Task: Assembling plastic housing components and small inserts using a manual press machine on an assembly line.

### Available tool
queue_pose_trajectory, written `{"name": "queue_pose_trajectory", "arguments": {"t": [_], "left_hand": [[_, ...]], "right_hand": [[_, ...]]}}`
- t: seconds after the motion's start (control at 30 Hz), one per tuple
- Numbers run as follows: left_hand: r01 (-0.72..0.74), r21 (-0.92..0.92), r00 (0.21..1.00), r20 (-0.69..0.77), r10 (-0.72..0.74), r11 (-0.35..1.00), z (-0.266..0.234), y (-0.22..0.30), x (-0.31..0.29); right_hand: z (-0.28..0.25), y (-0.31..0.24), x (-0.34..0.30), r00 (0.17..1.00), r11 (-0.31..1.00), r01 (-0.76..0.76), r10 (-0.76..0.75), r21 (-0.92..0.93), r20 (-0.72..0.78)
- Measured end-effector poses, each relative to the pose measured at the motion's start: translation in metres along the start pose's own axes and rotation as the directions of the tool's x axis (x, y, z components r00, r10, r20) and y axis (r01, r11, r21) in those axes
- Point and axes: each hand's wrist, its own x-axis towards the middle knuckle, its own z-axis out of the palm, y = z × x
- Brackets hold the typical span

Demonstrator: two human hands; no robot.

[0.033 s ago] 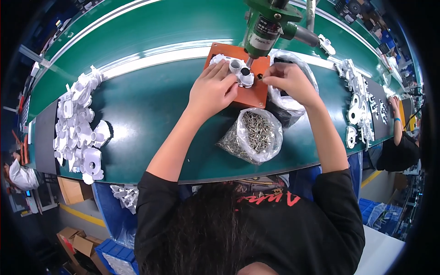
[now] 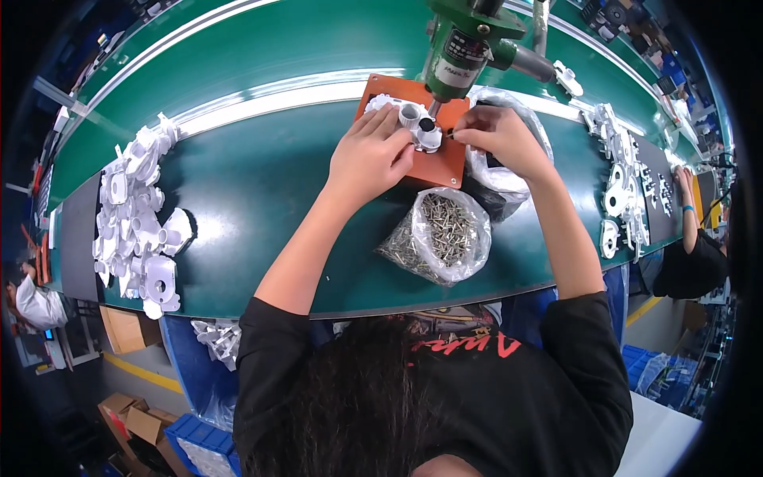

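White part — smooth plastic; screws — shiny metal; glossy plastic bag.

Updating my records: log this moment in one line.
left hand: on white part; right hand: pinching small dark piece; white part: on orange plate

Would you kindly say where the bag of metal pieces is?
In the head view, the bag of metal pieces sits right of centre on the green table, below the orange board.

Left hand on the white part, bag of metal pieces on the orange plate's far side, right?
Wrong side: the head view shows the bag of metal pieces on the near side of the orange plate. The left hand is on the white part.
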Motion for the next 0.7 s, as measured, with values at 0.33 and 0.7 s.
{"name": "queue_pose_trajectory", "arguments": {"t": [0.33, 0.7], "left_hand": [[0.002, 0.005, 1.000, -0.013, -0.002, 1.000, -0.003, -0.002, -0.002], [0.014, 0.017, 1.000, -0.004, -0.014, 1.000, -0.003, -0.001, -0.002]], "right_hand": [[0.013, 0.002, 0.032, 0.993, 0.996, 0.029, -0.039, 0.088, 0.112], [0.007, 0.008, 0.042, 0.981, 0.986, 0.021, -0.052, 0.165, 0.188]]}}
